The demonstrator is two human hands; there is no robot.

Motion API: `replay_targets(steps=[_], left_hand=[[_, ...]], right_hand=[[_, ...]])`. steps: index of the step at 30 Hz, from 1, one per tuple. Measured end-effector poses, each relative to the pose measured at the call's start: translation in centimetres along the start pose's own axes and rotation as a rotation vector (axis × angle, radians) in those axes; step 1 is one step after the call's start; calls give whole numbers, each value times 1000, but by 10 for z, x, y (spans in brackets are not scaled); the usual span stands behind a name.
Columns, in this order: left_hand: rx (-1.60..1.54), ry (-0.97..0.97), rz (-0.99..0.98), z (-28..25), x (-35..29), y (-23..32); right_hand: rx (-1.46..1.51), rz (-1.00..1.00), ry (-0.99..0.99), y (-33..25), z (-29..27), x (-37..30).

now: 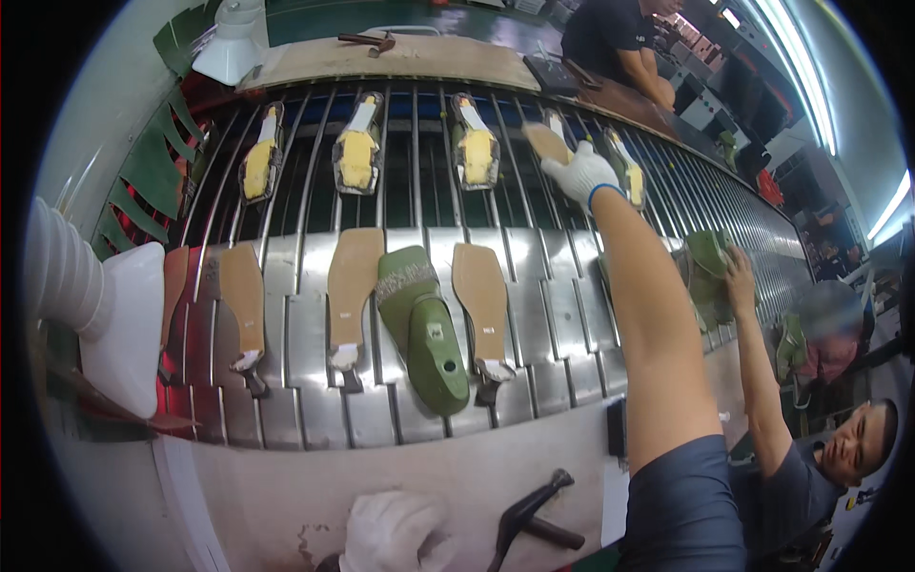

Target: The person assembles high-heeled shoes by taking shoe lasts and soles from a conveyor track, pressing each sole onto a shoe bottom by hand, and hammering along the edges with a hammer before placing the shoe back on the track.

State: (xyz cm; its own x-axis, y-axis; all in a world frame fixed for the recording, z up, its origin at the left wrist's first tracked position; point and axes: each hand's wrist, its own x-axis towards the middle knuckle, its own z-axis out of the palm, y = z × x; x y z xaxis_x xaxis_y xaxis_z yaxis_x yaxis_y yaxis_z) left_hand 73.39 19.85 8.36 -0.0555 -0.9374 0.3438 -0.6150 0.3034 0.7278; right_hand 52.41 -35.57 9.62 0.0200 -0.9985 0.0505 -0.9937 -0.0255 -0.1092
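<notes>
So, right hand point(581, 174) in a white glove, reaching far out to about 1 o'clock, fingers pinched around a tan insole point(546, 141) over the far row of the slatted conveyor point(286, 381). Insole's long axis running 11 to 5. Left hand point(393, 534) gloved too, loosely curled, holding nothing, parked on the worktop point(248, 486) beside a hammer point(534, 520).

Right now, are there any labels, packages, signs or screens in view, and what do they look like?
Label: small pale square sticker on the dark green shoe upper, lying mid-way along the metal slat conveyor.
Packages, signs, screens: none that can be made out.
</notes>
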Motion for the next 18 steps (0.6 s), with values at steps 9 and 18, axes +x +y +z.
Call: replay_targets(steps=[9, 18], left_hand=[[-32, 8, 23, -2, -12, -8], [20, 210, 107, 4, -23, -22]], right_hand=[[-115, 126, 136, -31, 0, -24], [512, -32, -52, -68, -154, -264]])
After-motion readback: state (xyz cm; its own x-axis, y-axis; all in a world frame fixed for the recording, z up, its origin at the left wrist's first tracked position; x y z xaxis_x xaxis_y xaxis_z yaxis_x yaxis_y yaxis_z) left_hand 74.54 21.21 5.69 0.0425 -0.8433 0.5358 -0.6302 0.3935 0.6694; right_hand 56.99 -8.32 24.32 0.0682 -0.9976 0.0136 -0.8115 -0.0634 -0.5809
